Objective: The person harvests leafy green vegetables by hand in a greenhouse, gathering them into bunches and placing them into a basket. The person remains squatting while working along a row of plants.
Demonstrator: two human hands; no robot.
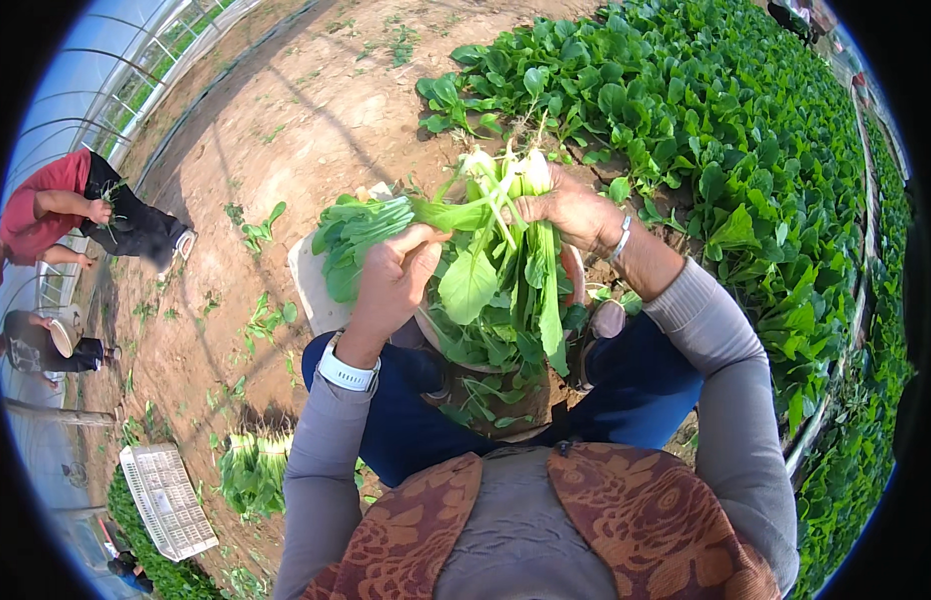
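Note:
My right hand (563, 210) grips a bunch of leafy greens (537, 277) near its pale stem bases, with thin roots sticking up and leaves hanging down. My left hand (402, 277) is closed at the bunch's left side, its thumb and fingers pinched at a yellow-green leaf stalk (462, 215). What exactly lies between those fingertips is hard to tell. Just beyond the left hand lie flat green leaves (353, 236) over a white container (309, 289). Below the held bunch, more loose greens (480, 341) fill a round tub, whose reddish rim (574, 274) shows between my knees.
Dense leafy plants (683, 127) grow on the right. Tied bunches of greens (255, 469) lie on the soil at lower left, beside a white plastic crate (169, 501). Two people, one in a red top (53, 191), are at the far left.

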